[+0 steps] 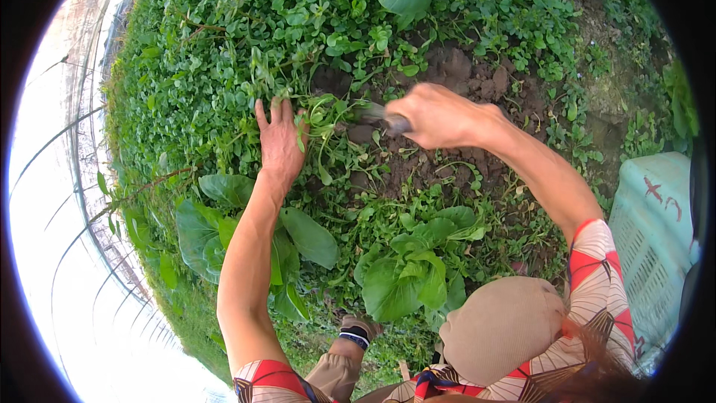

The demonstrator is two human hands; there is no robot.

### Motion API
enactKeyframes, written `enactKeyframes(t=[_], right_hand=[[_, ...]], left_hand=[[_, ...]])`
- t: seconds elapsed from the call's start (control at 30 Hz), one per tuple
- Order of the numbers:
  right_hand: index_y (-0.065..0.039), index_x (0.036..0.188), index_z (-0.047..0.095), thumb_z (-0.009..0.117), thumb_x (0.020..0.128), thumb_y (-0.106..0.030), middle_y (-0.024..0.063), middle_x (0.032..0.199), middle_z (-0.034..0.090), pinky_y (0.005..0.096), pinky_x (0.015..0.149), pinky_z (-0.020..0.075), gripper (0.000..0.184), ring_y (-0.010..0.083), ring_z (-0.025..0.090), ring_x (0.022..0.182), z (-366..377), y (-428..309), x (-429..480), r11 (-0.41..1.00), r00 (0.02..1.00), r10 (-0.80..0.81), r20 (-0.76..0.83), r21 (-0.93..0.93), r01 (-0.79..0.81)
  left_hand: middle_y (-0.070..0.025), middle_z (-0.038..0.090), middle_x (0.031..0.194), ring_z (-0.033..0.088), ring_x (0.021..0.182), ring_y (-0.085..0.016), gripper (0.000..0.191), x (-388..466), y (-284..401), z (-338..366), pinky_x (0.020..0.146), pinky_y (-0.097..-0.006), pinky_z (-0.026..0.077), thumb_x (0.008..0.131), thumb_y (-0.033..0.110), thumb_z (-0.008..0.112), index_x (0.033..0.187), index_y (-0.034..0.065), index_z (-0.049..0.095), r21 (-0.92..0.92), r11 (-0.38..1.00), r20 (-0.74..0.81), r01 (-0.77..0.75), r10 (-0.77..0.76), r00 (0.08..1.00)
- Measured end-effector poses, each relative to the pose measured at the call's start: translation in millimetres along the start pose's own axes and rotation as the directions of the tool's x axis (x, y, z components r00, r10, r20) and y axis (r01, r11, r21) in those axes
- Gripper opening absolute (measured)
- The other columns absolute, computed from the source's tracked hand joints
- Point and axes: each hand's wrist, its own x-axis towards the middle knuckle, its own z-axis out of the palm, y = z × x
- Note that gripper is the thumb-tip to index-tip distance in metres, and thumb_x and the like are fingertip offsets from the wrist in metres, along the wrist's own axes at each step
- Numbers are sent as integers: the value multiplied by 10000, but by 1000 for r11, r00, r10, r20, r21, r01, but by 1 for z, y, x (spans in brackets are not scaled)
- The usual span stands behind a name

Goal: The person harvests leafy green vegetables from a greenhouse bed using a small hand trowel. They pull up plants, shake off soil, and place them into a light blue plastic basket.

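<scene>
My left hand (282, 137) lies palm down on the low leafy weeds (319, 117), its fingers spread among the stems. No firm hold on them shows. To its right, my right hand (442, 117) is closed around the grey handle of a small hand tool (397, 123). The tool's blade is motion-blurred and points left towards the stems and my left hand, so its exact kind is unclear. Beneath the right hand lies dark, crumbly bare soil (414, 170) with loose bits of greenery on it.
Large-leaved greens (411, 274) grow close in front of me, with another such plant (313, 238) below my left forearm. A pale green plastic crate (649, 240) stands at right. Translucent sheeting on hoops (67, 179) curves along the left. Dense low growth (268, 17) covers the ground beyond.
</scene>
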Motion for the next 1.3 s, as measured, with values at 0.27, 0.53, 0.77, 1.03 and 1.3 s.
enactKeyframes(t=[0.27,0.53,0.77,1.03,1.3], right_hand=[[-13,893,655,629,818,47,135,695,670,436,593,511,99,285,661,622,30,13,14,988,986,-117,-118,86,128],[-27,816,614,583,821,64,103,621,607,413,527,492,97,220,625,557,53,14,54,970,972,-180,-149,137,200],[1,886,642,547,892,28,60,633,599,333,450,412,100,141,540,512,67,4,21,869,982,8,-188,486,86],[-29,944,652,622,805,50,206,806,704,460,626,565,162,352,715,709,78,-19,58,966,957,-220,-188,97,241],[-4,908,635,628,793,44,208,799,694,491,662,560,125,361,710,733,99,-32,63,986,971,-159,-177,-69,149]], left_hand=[[-106,560,1281,443,1339,-311,321,11,1,-11,1208,-664,129,969,191,546,1261,158,676,153,988,177,-8,-20,984],[-61,560,1194,489,1271,-254,326,1,-11,-1,1209,-629,186,921,159,593,1241,143,653,145,984,123,-106,88,988],[-52,609,1075,529,1189,-238,490,-4,-24,15,1223,-526,226,888,144,567,1374,85,564,105,994,0,-42,42,999],[-65,640,1033,565,1134,-251,354,1,-36,17,1177,-523,297,866,128,580,1211,54,595,15,995,-151,-94,95,984],[-90,680,1076,559,1190,-277,380,5,-42,2,1189,-549,278,893,103,557,1262,17,584,100,992,-68,-80,87,994]])
